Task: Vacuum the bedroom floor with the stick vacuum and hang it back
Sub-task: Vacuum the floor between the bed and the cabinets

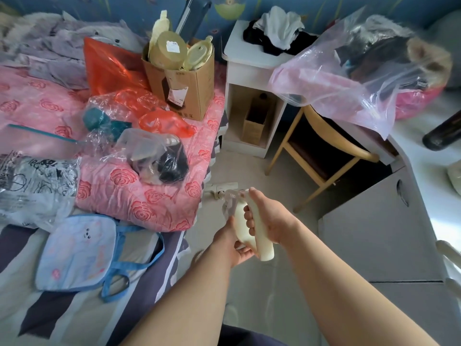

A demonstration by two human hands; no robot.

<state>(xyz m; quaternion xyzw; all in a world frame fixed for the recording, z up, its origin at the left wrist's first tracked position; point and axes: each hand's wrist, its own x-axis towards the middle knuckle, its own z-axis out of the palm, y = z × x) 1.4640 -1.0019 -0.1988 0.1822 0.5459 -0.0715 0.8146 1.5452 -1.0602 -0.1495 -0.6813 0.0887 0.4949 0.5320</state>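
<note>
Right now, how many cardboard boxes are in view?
2. A large cardboard box stands on the pink quilt; a smaller box sits in the open compartment of the white nightstand. Clutter may hide others.

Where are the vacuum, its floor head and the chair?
vacuum (265, 250): head view, lower end of the handle.
floor head (220, 187): head view, white top.
chair (329, 129): head view, curved wooden rail.

Bed lying left, cardboard box sitting on far corner; nightstand standing right of bed; chair tucking under desk further right; stick vacuum standing beside bed.
</note>
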